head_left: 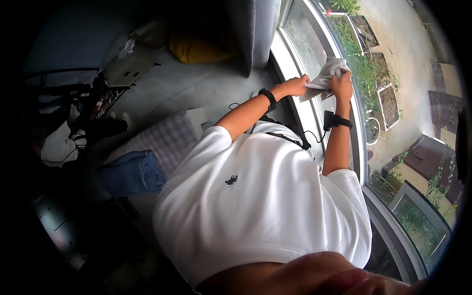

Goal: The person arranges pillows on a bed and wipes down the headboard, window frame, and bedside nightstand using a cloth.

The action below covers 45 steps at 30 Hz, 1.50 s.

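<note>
My left hand (297,86) has its fingers pinched on the near left edge of a crumpled, grey-white cloth (334,65). Closed on the same cloth at its right side is my right hand (342,87). The cloth is held up between both hands, bunched at the top, with a flap hanging below. It is in front of the white window frame (290,59); whether it touches the frame I cannot tell. Each wrist wears a black band, the left band (268,100) and the right band (337,121), which carries a small box.
Glass and white framing run along my right, with planters (388,105) outside. Behind my left arm lies a plaid-covered seat (169,129) with blue jeans (132,173). A yellow cushion (199,49) is farther off. What looks like another person (59,145) is at far left.
</note>
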### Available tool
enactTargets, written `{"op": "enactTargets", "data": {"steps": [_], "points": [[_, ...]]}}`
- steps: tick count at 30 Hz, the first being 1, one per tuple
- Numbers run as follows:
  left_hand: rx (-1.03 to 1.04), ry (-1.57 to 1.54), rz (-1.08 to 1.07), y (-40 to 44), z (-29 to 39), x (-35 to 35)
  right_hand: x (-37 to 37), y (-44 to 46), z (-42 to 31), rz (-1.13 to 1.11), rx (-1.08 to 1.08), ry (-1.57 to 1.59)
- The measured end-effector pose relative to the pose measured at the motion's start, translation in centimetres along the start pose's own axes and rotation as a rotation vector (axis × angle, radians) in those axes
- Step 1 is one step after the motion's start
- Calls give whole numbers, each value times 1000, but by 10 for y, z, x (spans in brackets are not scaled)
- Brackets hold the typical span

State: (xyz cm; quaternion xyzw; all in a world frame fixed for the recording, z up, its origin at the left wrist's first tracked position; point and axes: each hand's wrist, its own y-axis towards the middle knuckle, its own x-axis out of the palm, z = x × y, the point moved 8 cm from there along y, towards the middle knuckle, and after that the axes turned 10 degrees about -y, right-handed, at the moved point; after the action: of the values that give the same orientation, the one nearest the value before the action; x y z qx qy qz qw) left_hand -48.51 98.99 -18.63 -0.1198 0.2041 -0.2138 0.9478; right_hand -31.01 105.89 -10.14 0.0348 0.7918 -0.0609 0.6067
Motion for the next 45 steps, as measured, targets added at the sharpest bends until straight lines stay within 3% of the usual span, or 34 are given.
{"op": "enactTargets", "data": {"steps": [1, 3, 5, 7, 9, 12, 16, 20, 23, 24, 27, 29, 36, 38, 42, 45], "points": [[-109, -118, -70, -1, 1, 12, -2, -12, 15, -7, 16, 19], [-75, -431, 31, 3, 10, 34, -8, -35, 49, 46, 5, 84], [209, -477, 304, 12, 33, 49, -14, -63, 87, 26, 52, 90], [469, -312, 442, -1, 87, 70, -16, -94, 131, 109, 59, 172], [437, -351, 293, -2, 119, 117, -23, -129, 172, 126, 106, 188], [619, -224, 151, -12, 158, 202, -20, -172, 233, 59, 224, 364], [715, 155, 45, -26, 159, 316, -26, -237, 299, 123, 339, 401], [822, 405, -51, -62, 175, 382, -36, -298, 342, 275, 375, 323], [908, 455, -220, -72, 188, 424, -17, -331, 373, 222, 457, 311], [911, 454, -238, -75, 186, 432, -1, -342, 383, 78, 520, 328], [1030, 543, -179, -84, 196, 450, 1, -356, 392, 49, 452, 298], [958, 516, -197, -79, 197, 445, -1, -356, 401, -18, 508, 350], [875, 620, -102, -57, 194, 385, 4, -318, 375, -87, 360, 642], [888, 624, -101, -56, 202, 379, 9, -314, 356, -179, 222, 762], [847, 614, -200, -51, 214, 400, 37, -316, 362, -25, 169, 836], [955, 575, -214, -66, 226, 417, 45, -337, 384, -43, 307, 790]]}}
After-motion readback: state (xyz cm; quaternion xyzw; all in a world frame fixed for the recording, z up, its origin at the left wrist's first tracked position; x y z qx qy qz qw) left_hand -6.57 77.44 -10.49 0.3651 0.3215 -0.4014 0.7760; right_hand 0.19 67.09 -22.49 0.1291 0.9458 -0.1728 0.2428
